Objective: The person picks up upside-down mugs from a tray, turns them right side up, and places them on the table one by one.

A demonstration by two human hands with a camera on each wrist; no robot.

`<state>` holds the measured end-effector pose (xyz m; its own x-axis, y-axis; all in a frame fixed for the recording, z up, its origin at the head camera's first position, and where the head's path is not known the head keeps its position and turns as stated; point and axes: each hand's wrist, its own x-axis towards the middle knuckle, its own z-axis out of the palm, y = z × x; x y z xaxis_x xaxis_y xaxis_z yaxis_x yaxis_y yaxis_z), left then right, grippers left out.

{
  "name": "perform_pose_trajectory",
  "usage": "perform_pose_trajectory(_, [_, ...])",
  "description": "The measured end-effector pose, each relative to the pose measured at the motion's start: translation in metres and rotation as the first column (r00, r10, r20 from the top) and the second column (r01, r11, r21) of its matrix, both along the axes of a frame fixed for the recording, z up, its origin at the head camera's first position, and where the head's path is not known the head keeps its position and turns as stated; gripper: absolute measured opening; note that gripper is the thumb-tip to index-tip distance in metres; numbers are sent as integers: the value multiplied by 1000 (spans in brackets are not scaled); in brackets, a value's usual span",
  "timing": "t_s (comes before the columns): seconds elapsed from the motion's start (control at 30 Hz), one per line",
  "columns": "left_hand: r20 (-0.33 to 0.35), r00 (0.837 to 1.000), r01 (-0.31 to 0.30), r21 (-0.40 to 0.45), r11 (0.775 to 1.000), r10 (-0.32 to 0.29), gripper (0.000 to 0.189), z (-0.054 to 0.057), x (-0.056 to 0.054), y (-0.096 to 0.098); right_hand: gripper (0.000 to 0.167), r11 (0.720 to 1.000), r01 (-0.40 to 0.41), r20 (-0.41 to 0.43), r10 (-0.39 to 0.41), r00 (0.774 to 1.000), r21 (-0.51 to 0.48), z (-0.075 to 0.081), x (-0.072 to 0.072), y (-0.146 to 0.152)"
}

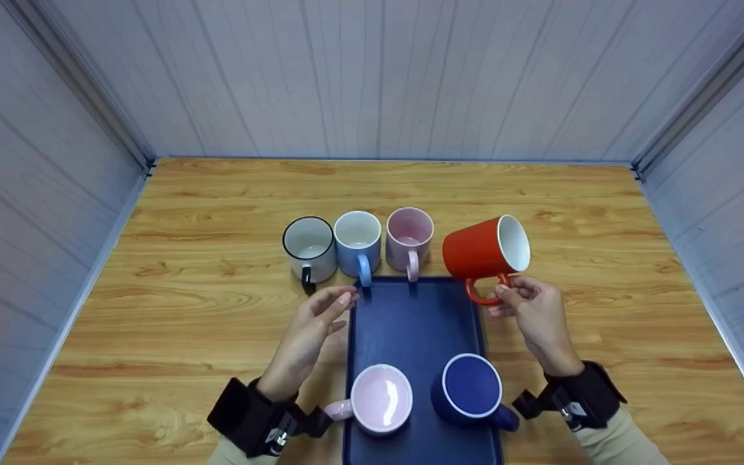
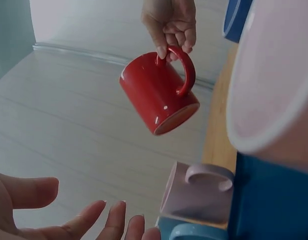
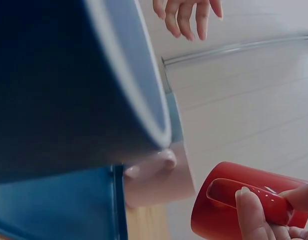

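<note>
A red mug (image 1: 475,250) with a white inside hangs tilted in the air, its mouth toward the right. My right hand (image 1: 537,315) pinches it by the handle, thumb and fingers closed on the loop. My left hand (image 1: 310,332) hovers by the far left corner of the dark blue tray (image 1: 414,323), fingers loosely bent and holding nothing. On the tray's near part stand a pale pink mug (image 1: 382,400), handle to the left, and a dark blue mug (image 1: 469,391), handle to the lower right.
Behind the tray stand a white mug with black rim (image 1: 310,248), a light blue mug (image 1: 358,242) and a pinkish mug (image 1: 409,239) in a row, handles toward me. White panel walls (image 1: 372,84) enclose the wooden table (image 1: 204,258) at the back and sides.
</note>
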<state>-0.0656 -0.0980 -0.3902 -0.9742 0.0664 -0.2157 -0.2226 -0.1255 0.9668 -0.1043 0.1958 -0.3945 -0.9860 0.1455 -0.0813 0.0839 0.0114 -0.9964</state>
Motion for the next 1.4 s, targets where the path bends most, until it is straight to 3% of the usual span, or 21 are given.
perform_pose_trajectory(0.4, [72,995,-70,34,997,67,33,-20,2,-16,5,997,-8,75,3,997,73,-15,-23,5])
perform_pose_trajectory(0.67, [112,985,-135,9,991,133,35,-33,7,-27,5,995,-10,111,-1,994,100,-23,-36,4])
perform_pose_trajectory(0.87, [117,984,-131,-21,991,133,35,-42,8,-30,8,988,-19,116,1,993,151,-29,-47,2])
perform_pose_trajectory(1.4, [144,981,-125,-26,992,127,34,-51,11,-31,7,912,-100,149,44,988,399,-34,-73,-8])
